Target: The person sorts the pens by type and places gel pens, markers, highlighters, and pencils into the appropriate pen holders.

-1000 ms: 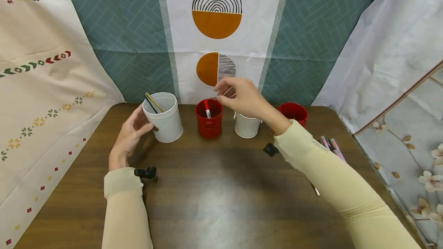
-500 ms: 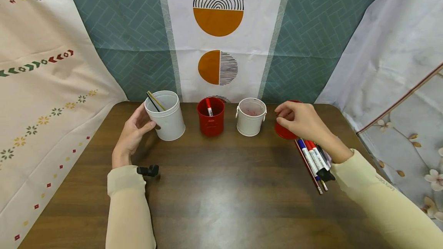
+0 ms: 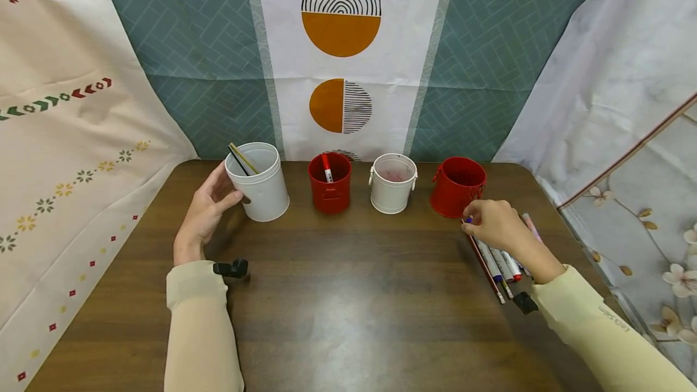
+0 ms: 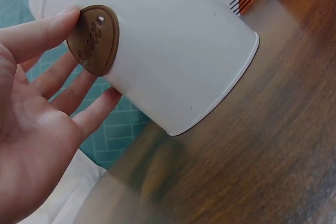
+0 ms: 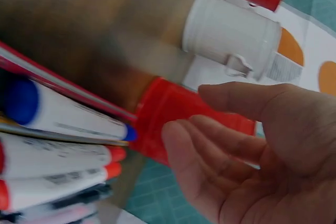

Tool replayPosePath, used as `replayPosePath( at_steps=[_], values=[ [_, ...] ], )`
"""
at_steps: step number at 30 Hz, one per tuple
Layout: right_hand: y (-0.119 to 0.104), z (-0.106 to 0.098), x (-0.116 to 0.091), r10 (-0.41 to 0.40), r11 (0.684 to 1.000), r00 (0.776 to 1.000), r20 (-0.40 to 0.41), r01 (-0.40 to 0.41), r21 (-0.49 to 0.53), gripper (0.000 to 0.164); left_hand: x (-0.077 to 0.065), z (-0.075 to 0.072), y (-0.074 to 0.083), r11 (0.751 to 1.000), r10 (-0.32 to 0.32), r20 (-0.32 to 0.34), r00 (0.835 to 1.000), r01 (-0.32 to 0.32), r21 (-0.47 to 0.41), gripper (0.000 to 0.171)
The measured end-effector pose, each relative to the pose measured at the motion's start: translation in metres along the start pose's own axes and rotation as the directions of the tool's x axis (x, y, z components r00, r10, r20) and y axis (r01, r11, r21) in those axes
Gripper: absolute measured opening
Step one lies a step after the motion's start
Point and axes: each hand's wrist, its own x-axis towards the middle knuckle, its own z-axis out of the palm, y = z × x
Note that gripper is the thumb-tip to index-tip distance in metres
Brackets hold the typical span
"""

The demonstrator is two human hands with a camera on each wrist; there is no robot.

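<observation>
My left hand holds the side of a large white bucket, which stands on the table at the left. In the left wrist view, the thumb lies on its brown tag and the fingers reach behind the wall. A black and a yellow stick lean inside it. My right hand, fingers loosely bent with nothing between them, is over the upper ends of a row of pens at the right. Nearest to it in the right wrist view are a blue-capped marker and a red pencil; red-capped markers lie beside them.
A red bucket with a red marker in it stands mid-table at the back. To its right are a small white bucket and another red bucket, close to my right hand. Fabric hangs around the table's back and sides.
My right hand has moved from above the small white bucket rightwards past the right red bucket, then down to the pens. The left hand has stayed on the large white bucket.
</observation>
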Motion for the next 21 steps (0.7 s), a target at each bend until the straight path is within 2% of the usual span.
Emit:
replayPosePath(
  at_steps=[4, 7, 13, 21],
  values=[
    [0.007, 0.012, -0.006, -0.002, 0.995, 1.000, 0.012, 0.003, -0.099, 0.025, 0.001, 0.000, -0.001, 1.000, 0.017, 0.009, 1.000, -0.017, -0.019, 0.080],
    [0.010, 0.017, -0.008, 0.020, 0.991, 1.000, 0.021, -0.018, -0.132, 0.026, 0.001, 0.000, -0.002, 1.000, 0.018, 0.008, 1.000, -0.018, -0.020, 0.079],
    [0.011, 0.023, -0.009, 0.071, 0.990, 0.996, 0.059, -0.063, -0.130, 0.026, 0.000, -0.001, -0.002, 1.000, 0.016, -0.001, 1.000, -0.016, -0.021, 0.079],
    [0.006, 0.029, -0.007, 0.097, 0.992, 0.990, 0.100, -0.088, -0.091, 0.013, 0.000, 0.000, -0.001, 1.000, 0.007, -0.003, 1.000, -0.007, 0.001, 0.079]
  ],
)
